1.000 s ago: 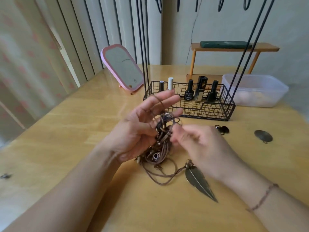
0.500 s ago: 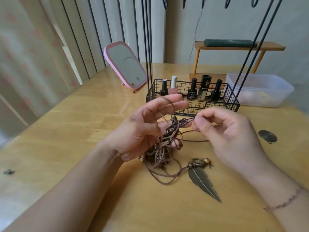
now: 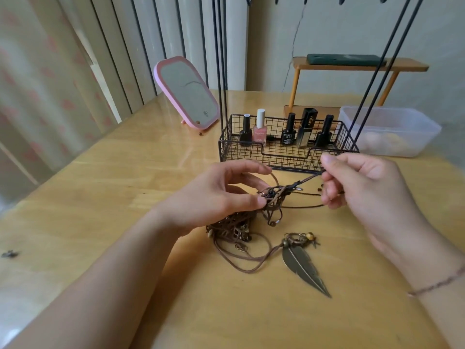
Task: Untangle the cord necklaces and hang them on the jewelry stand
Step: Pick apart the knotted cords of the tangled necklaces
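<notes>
Here, the wooden table (image 3: pixel 105 197) holds everything, and the black jewelry stand (image 3: pixel 286 157) with its wire basket sits at the far side, its thin rods going up out of view. Just in front of the stand, the left hand (image 3: pixel 216 197) pinches the knot of brown cord necklaces (image 3: pixel 270 197) between thumb and fingers, and more tangle hangs down onto the table under it. In front of the stand's right end, the right hand (image 3: pixel 362 187) pinches one cord and holds it tight, away from the knot. Nearer still from the stand lies a metal leaf charm (image 3: pixel 303 268), flat on the table.
</notes>
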`<move>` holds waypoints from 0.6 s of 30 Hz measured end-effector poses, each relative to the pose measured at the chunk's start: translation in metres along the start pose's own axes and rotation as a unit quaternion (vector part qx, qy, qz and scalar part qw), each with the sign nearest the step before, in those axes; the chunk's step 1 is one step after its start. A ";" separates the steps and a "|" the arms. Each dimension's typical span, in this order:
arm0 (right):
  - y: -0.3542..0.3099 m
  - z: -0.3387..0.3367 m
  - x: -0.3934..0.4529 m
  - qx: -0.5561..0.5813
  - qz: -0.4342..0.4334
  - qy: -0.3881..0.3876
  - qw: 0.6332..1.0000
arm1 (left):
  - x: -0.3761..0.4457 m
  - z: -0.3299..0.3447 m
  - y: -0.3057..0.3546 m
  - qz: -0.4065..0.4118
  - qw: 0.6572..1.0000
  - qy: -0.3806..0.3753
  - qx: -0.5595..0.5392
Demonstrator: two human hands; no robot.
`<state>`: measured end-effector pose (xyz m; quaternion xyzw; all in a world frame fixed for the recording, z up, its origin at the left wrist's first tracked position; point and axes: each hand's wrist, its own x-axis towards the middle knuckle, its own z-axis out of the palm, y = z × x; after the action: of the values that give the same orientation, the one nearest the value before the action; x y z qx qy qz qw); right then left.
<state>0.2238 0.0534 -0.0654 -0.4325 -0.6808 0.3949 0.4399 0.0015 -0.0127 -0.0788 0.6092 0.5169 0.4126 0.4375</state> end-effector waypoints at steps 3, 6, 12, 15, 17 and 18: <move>0.000 -0.011 0.003 -0.181 -0.069 0.046 0.980 | -0.004 -0.008 0.006 0.025 0.991 0.012 0.128; -0.004 -0.031 0.007 -0.240 -0.053 -0.023 0.969 | -0.007 -0.023 0.007 0.026 0.986 0.092 0.137; -0.004 -0.071 0.009 -0.063 0.096 -0.451 0.885 | -0.009 -0.025 0.002 -0.027 0.963 -0.034 0.265; -0.011 -0.075 0.008 -0.058 0.095 -0.445 0.889 | -0.011 -0.020 0.004 -0.017 0.955 -0.082 0.285; -0.011 -0.063 0.008 -0.107 0.054 -0.334 0.935 | -0.012 -0.017 0.005 -0.014 0.949 -0.110 0.296; -0.009 -0.053 0.007 -0.164 0.000 -0.243 0.956 | -0.012 -0.016 0.006 -0.013 0.949 -0.114 0.294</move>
<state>0.2697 0.0653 -0.0398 -0.3898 -0.8225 0.3709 0.1844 -0.0141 -0.0233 -0.0694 0.7470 0.5701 0.1640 0.3002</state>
